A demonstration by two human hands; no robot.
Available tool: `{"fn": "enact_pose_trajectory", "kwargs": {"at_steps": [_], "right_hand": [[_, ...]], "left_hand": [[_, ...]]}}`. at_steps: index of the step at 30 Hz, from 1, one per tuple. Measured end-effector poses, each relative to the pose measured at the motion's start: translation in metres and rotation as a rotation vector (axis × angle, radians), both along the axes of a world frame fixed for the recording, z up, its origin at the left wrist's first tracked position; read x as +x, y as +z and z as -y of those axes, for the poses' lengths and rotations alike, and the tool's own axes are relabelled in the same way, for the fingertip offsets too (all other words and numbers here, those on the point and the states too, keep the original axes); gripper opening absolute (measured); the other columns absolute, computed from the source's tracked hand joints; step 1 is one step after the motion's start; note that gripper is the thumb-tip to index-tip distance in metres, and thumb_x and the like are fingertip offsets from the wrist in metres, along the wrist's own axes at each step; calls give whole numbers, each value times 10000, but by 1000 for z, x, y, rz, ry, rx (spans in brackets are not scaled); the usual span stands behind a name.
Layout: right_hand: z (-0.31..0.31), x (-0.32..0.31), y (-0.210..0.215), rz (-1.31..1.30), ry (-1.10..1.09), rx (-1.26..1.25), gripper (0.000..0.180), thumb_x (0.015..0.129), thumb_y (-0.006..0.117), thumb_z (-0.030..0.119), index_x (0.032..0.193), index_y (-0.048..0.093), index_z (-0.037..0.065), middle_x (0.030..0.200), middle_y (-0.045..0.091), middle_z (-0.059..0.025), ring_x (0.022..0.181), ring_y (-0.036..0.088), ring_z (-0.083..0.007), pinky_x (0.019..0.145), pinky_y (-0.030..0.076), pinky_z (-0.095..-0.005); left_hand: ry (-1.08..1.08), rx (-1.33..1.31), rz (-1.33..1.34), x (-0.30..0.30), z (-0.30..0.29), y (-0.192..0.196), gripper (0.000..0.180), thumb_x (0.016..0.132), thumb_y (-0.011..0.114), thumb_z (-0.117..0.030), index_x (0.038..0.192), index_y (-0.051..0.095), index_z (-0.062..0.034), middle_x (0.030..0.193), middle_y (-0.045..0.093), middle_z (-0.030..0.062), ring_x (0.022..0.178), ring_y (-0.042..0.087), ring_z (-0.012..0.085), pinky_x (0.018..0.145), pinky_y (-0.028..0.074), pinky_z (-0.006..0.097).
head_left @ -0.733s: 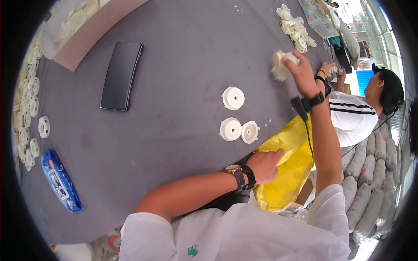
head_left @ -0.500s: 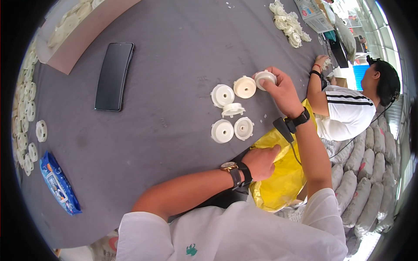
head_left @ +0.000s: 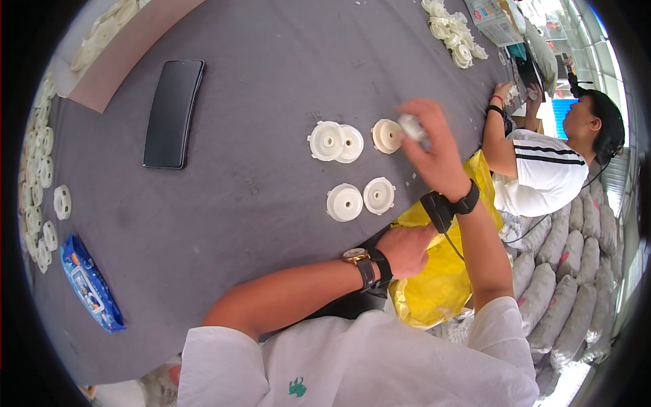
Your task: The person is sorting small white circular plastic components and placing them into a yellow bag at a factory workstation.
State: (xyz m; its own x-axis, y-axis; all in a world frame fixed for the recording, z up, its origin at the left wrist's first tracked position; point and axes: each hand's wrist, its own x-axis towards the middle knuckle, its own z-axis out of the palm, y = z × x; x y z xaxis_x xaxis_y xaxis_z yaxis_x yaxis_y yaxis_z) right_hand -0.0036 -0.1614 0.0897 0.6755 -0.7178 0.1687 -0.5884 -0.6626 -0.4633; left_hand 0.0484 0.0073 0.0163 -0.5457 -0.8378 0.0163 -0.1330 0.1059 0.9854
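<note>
My right hand hovers over the dark grey table and pinches a small white plastic part, blurred by motion. Just left of it lies a white plastic disc, then two overlapping discs. Two more discs lie nearer to me. My left hand, with a wristwatch, grips the rim of a yellow plastic bag hanging at the table's edge.
A black phone lies at the left. A blue packet and rows of white discs line the left rim; a cardboard tray sits beyond. Another pile of discs lies far right. A person in a white striped shirt sits there beside stacked sacks.
My right hand has come back toward me from the far discs and now holds a small part. Several discs lie on the table where there were three. The left hand stays on the bag.
</note>
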Motion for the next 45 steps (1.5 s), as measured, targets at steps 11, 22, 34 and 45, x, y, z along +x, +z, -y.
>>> {"fn": "enact_pose_trajectory", "kwargs": {"at_steps": [11, 22, 34, 45], "right_hand": [[-21, 62, 9, -4, 121, 135, 497, 788, 806, 57, 1249, 622, 67, 1236, 615, -129, 1183, 572, -383, 1014, 493, -452], [-26, 44, 41, -108, 73, 371, 466, 790, 762, 73, 1250, 693, 95, 1210, 636, -137, 1123, 630, -381, 985, 517, -435], [-98, 30, 39, -201, -61, 205, 523, 742, 831, 27, 1234, 687, 132, 1291, 620, -124, 1112, 635, -387, 899, 561, -472], [-114, 70, 25, -362, 40, 64, 528, 719, 822, 26, 1206, 700, 190, 1247, 646, -83, 1012, 698, -332, 787, 598, -446]], "left_hand": [[-62, 46, 44, -1, -1, -1, 467, 900, 613, -121, 1350, 531, -31, 1026, 717, 244, 945, 703, 447, 810, 559, 564], [79, -114, 16, -12, -6, -14, 381, 859, 664, -134, 1212, 603, -6, 875, 730, 193, 789, 736, 383, 705, 584, 498], [-95, 215, -807, -61, -25, -65, 432, 1146, 424, -273, 1546, 472, -117, 1543, 566, 103, 1457, 496, 270, 1211, 383, 455], [-75, 3, -686, -48, -41, -70, 589, 1149, 356, -438, 1668, 335, -161, 1676, 427, 72, 1538, 393, 183, 1287, 254, 374]]}}
